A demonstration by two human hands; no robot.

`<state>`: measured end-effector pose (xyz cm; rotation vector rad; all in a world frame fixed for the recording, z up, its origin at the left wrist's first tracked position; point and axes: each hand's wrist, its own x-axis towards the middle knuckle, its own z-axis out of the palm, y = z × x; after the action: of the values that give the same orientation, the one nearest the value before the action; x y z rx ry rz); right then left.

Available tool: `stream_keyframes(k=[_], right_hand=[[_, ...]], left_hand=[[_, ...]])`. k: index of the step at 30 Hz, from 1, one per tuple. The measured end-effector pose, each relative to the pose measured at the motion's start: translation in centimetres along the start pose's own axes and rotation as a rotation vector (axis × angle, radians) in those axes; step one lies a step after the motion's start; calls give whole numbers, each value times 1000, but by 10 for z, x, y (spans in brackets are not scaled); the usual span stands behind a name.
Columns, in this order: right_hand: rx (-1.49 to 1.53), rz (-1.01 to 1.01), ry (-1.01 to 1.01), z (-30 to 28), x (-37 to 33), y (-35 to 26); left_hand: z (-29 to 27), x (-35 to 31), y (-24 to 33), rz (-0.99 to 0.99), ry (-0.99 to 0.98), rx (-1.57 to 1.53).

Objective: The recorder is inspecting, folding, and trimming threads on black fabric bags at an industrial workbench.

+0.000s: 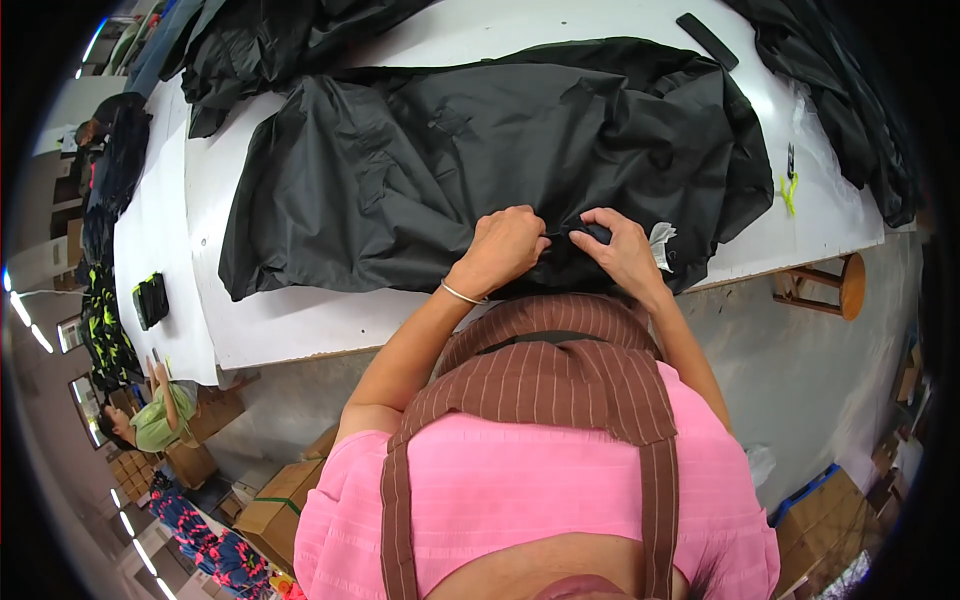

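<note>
A large piece of shiny black fabric (430, 160), creased and bunched, is spread along the white table's near side. My left hand (507, 243), a bracelet on its wrist, pinches the fabric near its front edge. Just to the right, my right hand (620, 248) has thumb and forefinger closed at the same edge. Between them shows a small dark rounded bit; I cannot tell whether it is a fold of the fabric or a separate piece. Beside that hand, a white label (662, 243) lies on the fabric.
More black fabric lies at the far left (270, 50) and far right (830, 80). Yellow-handled snips (789, 190) and a black strip (707, 41) rest on the table (260, 330). A wooden stool (850, 286) stands right; a person (158, 420) works at left.
</note>
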<state>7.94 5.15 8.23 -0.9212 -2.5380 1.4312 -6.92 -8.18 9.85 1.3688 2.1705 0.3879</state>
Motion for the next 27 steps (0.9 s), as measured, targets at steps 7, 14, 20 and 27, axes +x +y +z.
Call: stream_keyframes(k=[7, 14, 20, 27], right_hand=[[75, 44, -39, -5, -9, 8], [155, -8, -49, -6, -3, 16], [164, 29, -78, -6, -6, 13], [148, -71, -36, -7, 0, 7]], left_hand=[[8, 1, -12, 6, -1, -302], [16, 1, -9, -30, -13, -431], [32, 5, -9, -53, 29, -365], [33, 5, -16, -91, 2, -670]])
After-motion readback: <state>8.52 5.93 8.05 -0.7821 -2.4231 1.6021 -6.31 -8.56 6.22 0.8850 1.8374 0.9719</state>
